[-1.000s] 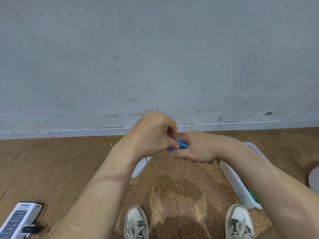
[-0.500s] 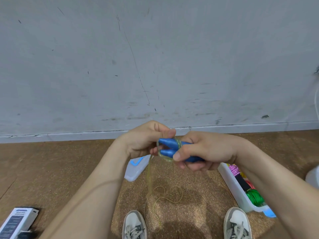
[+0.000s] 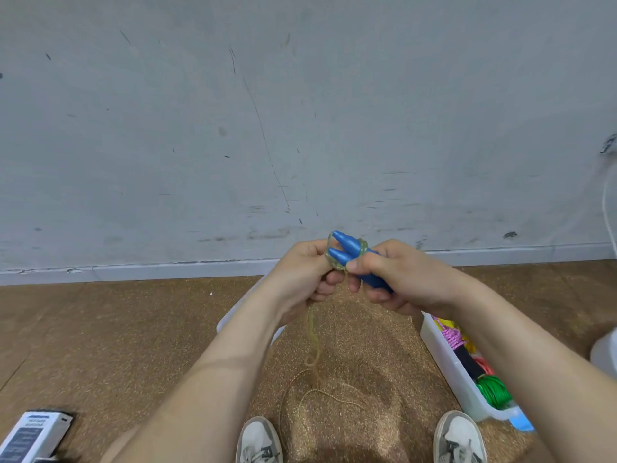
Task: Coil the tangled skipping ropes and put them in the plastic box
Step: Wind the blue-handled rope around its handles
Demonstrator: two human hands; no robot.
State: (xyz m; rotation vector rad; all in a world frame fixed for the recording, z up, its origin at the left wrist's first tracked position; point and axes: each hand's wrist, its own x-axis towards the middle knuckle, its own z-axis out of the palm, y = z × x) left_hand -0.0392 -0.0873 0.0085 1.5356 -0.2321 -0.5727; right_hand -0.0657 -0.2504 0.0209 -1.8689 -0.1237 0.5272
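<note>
Two blue skipping-rope handles (image 3: 347,253) lie side by side, tips pointing up and left, gripped by my right hand (image 3: 394,275). A pale yellow-green rope (image 3: 314,345) is wound in a few turns around the handles near their tips. My left hand (image 3: 305,274) pinches the rope beside those turns. The loose rest of the rope hangs down and curls on the cork floor between my shoes. The clear plastic box (image 3: 447,365) stands on the floor at the right, partly hidden by my right forearm; it holds coiled pink and green ropes (image 3: 492,390).
A white lid or second box (image 3: 230,319) lies behind my left forearm. A white-and-dark carton (image 3: 33,436) sits at the bottom left. My two shoes (image 3: 258,441) are at the bottom edge. A grey wall rises just ahead. A white object (image 3: 604,354) sits at the right edge.
Both hands have risen slightly. The handle tips now point up and left, and more of them shows. The rope turns sit around them, and the hanging rope looks shorter.
</note>
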